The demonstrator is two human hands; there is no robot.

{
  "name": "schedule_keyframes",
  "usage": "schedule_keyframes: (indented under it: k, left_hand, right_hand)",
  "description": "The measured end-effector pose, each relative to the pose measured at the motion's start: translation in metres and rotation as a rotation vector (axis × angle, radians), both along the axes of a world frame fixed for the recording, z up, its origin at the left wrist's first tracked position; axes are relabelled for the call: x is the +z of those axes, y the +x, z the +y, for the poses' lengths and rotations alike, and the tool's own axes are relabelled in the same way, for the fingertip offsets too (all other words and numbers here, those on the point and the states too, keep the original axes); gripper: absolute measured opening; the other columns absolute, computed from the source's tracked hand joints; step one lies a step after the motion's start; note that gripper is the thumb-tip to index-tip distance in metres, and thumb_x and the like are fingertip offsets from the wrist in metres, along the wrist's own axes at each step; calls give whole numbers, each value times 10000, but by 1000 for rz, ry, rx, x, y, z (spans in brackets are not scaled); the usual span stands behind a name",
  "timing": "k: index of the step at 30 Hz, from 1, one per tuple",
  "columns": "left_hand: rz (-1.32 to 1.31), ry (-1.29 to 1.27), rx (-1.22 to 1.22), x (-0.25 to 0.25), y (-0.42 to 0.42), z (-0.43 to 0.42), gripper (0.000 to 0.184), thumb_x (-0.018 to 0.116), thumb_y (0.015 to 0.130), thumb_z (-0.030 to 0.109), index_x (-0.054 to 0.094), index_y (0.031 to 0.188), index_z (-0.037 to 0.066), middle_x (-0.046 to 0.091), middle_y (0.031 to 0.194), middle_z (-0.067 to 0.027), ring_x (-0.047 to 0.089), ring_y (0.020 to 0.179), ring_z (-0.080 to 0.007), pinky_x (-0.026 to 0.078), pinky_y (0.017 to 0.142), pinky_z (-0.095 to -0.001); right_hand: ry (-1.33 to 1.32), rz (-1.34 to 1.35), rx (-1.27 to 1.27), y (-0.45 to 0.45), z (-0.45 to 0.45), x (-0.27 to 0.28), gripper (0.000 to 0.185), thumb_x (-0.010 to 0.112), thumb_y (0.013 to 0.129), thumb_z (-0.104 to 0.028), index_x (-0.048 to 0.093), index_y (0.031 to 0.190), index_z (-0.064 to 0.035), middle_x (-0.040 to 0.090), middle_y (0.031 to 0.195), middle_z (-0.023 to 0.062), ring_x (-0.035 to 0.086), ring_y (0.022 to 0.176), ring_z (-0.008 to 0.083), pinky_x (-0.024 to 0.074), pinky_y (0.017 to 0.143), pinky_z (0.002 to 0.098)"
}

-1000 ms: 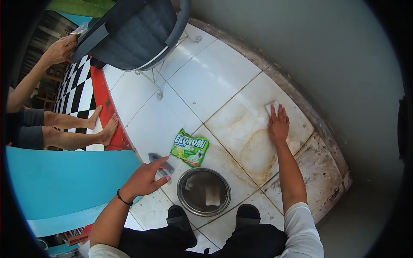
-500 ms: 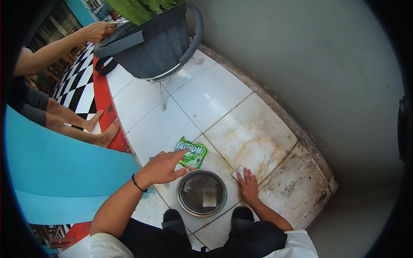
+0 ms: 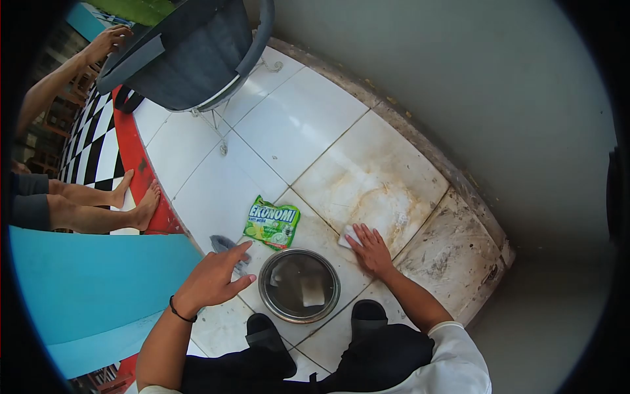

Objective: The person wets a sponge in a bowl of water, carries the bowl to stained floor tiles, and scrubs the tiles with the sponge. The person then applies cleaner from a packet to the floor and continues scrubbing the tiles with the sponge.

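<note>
White floor tiles (image 3: 252,171), browned and smeared on one side, run up to a grey wall (image 3: 459,85) well beyond a round metal basin (image 3: 262,284) and to its right.

The fingers of the right hand (image 3: 374,253) are extended and slightly spread, laid over a white pad (image 3: 348,237) rather than clamped round it. This pad lies against the floor just beyond the basin's right edge, at the near corner of a brown-stained tile (image 3: 367,157). The left hand (image 3: 213,276) hangs to the basin's left, holding nothing that shows, its forefinger and thumb apart; its other fingers are mostly hidden.

Dark water (image 3: 286,301) fills the basin, with a pale block (image 3: 314,290) in it. Just beyond the rim lies a green packet (image 3: 272,223) marked EKONOMI. Left of the packet, partly behind the left hand, is a grey object (image 3: 222,243) too obscured to identify. Dark sandals (image 3: 369,312) stand on the near side of the basin. Far beyond it, to the left, another person's hand (image 3: 108,43) is at the rim of a large dark plant pot (image 3: 187,62).
</note>
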State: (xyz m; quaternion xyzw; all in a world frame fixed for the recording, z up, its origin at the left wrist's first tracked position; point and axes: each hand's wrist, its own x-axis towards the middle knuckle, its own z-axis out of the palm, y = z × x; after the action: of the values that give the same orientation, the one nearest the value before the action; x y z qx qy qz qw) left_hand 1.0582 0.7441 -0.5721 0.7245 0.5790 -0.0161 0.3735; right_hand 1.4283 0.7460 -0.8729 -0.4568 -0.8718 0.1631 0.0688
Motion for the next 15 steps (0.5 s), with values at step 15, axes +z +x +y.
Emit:
schedule_keyframes:
  k: [15]
  left_hand:
    - [201,-200,234,-7,-13,-37,675,731,854,202,422,1439,66,665,1182,-155,613,1085,-345,444,966,-416]
  right_hand:
    - [231,23,-473,-10,189,-29,486,525,958,-216,482,1441,-214,374,1549,110,366,1408,289,286,1125,489]
